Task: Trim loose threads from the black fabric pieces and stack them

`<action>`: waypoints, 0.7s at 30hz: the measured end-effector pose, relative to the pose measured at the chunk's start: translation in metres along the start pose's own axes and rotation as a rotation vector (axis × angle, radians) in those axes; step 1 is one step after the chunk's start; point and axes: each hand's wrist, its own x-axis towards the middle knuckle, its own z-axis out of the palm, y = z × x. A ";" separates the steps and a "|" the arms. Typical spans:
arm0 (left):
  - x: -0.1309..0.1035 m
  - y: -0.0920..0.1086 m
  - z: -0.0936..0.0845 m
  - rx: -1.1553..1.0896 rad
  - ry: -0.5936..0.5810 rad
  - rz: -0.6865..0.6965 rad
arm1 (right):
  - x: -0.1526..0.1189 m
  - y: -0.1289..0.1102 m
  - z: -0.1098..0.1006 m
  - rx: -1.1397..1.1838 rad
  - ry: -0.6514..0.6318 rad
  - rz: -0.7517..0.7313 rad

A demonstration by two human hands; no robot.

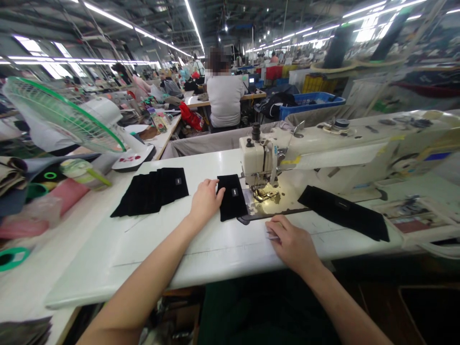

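Note:
My left hand [206, 201] rests at the left edge of a black fabric piece [230, 203] with a small label. Its thumb lies on the cloth, with a gap between thumb and forefinger. The piece lies just left of the needle area of a sewing machine [264, 167], whose lamp lights the metal bed. Near the table's front edge, my right hand [293, 242] is closed around a small pale metal tool [272, 235], mostly hidden by the fingers; its kind cannot be made out.
A fanned row of labelled black pieces [153, 191] lies at left. More black pieces [343, 211] lie right of the needle. A green-rimmed fan [64, 115] stands on the left table. Ahead sits a co-worker in a light top [225, 98], near a blue crate [312, 102].

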 end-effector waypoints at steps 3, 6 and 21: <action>0.019 0.001 0.010 -0.051 0.028 -0.094 | 0.001 0.000 0.000 0.004 -0.007 0.010; 0.036 0.000 0.017 -0.177 -0.006 -0.184 | 0.001 0.000 0.000 0.016 -0.014 0.022; -0.030 0.018 -0.011 -1.275 -0.269 -0.422 | 0.039 -0.030 0.009 1.077 0.195 0.639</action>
